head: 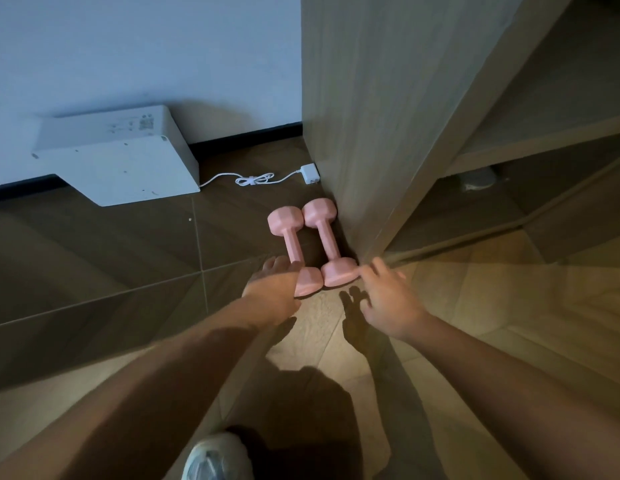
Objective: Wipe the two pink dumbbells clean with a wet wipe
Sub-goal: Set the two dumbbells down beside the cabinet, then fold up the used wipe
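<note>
You have a tall wooden cabinet panel on your right. Against its foot, side by side on the floor, lie the left dumbbell and the right dumbbell. Your left hand, fingers stretched and holding nothing, reaches over the left one's near head. Your right hand, fingers spread, seems to touch the other's near head, though blur hides the contact. Bare floor lies leftward, up to a white box.

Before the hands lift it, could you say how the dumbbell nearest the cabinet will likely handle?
The dumbbell looks solid, likely heavy for its size. Its faceted heads should resist rolling. Its smooth coating may get slippery when wet.
</note>
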